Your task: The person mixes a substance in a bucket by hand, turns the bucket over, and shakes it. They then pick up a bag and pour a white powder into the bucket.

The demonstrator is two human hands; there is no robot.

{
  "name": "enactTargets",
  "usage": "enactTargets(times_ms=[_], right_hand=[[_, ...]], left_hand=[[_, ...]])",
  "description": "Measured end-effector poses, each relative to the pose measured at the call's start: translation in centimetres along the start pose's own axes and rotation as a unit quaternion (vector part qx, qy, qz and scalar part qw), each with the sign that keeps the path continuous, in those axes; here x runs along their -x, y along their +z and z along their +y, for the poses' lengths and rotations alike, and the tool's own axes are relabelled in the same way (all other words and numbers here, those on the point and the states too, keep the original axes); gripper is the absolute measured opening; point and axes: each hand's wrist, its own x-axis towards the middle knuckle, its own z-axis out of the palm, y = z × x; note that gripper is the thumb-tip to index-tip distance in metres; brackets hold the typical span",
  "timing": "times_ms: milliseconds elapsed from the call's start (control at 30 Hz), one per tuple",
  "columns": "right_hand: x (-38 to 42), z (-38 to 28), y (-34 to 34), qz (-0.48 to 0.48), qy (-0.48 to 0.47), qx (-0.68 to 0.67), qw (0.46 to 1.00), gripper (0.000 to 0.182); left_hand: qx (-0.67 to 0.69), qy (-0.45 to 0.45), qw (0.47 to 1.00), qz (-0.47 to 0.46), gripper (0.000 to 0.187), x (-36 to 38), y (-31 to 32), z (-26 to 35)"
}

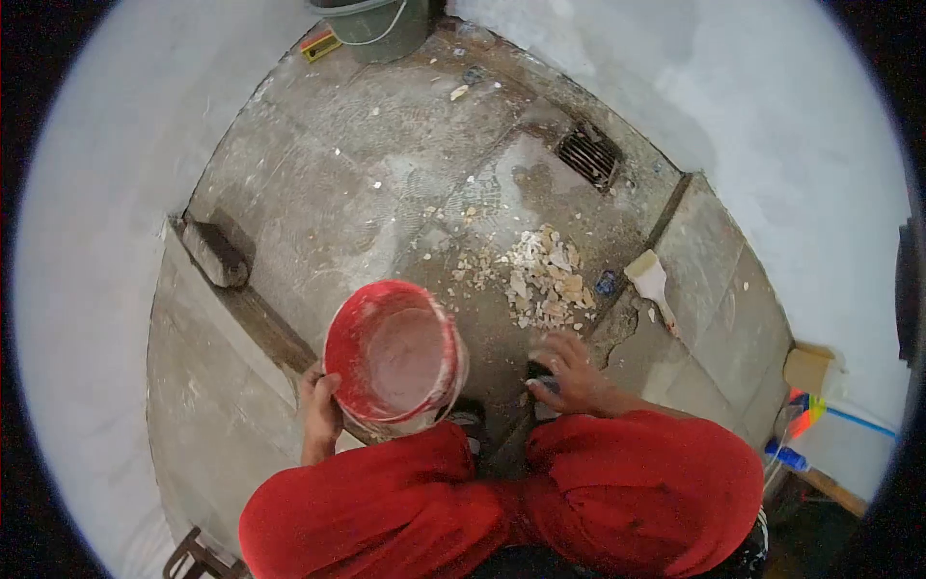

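My left hand (321,400) is closed on the rim of a red bucket (340,333), thumb over the edge. The bucket tilts toward me, its inside smeared with whitish residue, and a pale pinkish-grey layer (405,359) covers its bottom. Over the toe of my dark right shoe (546,378), my right hand (571,374) hangs slightly blurred, thumb and fingers apart, with nothing visible held in it. Just beyond that hand lies a pile of broken whitish and tan chips (545,275) on the grey floor.
A wide brush (651,285) rests on the right ledge near a crumpled blue scrap (606,283). Farther off are a floor drain grate (588,157), a grey-green bucket (386,34) and a yellow-red object (319,44). A raised edge with a dark block (216,255) runs along the left.
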Motion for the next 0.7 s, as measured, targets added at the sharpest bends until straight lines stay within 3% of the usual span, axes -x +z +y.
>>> enactTargets(times_ms=[133,200,267,400,467,633,700], right_hand=[[4.1,0.5,3.4,-0.123,-0.004,-0.154,0.980,0.024],[3.8,0.0,3.6,-0.155,0.002,-0.213,0.965,0.018],[2.8,-0.4,3.1,-0.164,0.081,-0.164,0.969,0.016],[4.5,1.8,6.0,-0.168,0.099,-0.164,0.967,0.016],[4.3,1.7,6.0,-0.095,0.139,-0.163,0.972,0.015],[7.5,3.8,9.7,-0.191,0.143,-0.058,0.969,0.016],[6.2,3.6,8.2,-0.119,0.351,-0.331,0.868,0.024]], left_hand=[[-0.001,0.011,0.999,0.033,0.033,1.2,-2.0,-1.1],[0.015,0.034,0.993,0.111,0.034,1.8,-2.7,-1.4],[-0.003,0.036,0.993,0.111,0.035,2.3,-5.2,-2.0],[0.030,0.042,0.989,0.140,0.036,2.2,-4.3,-2.3],[0.024,0.047,0.982,0.182,0.036,2.7,-2.6,-1.3],[0.023,0.015,0.956,0.292,0.034,4.7,2.0,4.9],[-0.013,-0.014,0.967,0.255,0.035,6.4,3.7,8.6]])
